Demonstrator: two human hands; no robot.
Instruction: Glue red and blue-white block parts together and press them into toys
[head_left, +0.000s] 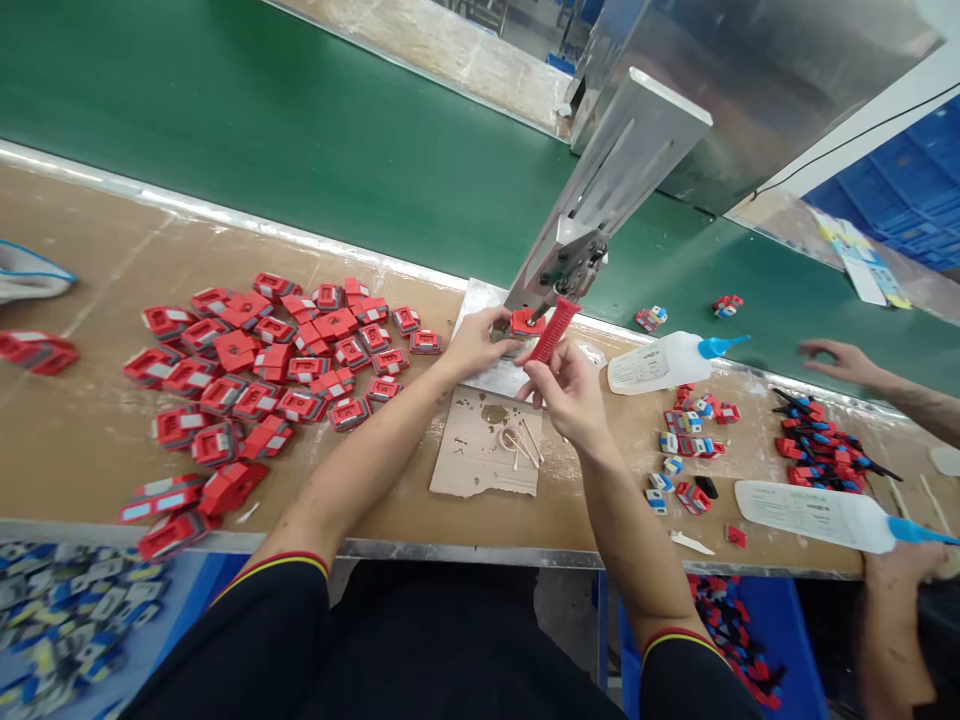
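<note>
A toggle clamp (576, 262) is mounted on a slotted metal upright. Its red ribbed handle (556, 328) lies in my right hand (568, 388), with the fingers closed around its lower end. Under the clamp sits a small red plastic part (527, 322) on a metal base plate (491, 382). My left hand (480, 342) has its thumb and fingers closed at the left side of this part, steadying it; the exact contact is partly hidden. Just in front lies a piece of cardboard (480, 462) with glue stains and several cotton swabs (523, 450).
Many red toy-like parts (259, 360) are spread to the left. Glue bottles (660, 362) with blue nozzles, small assembled pieces (697, 447) and a pile of red-and-black parts (817, 445) are on the right. Another person's hands (844, 362) work there. A green conveyor belt (300, 140) runs behind.
</note>
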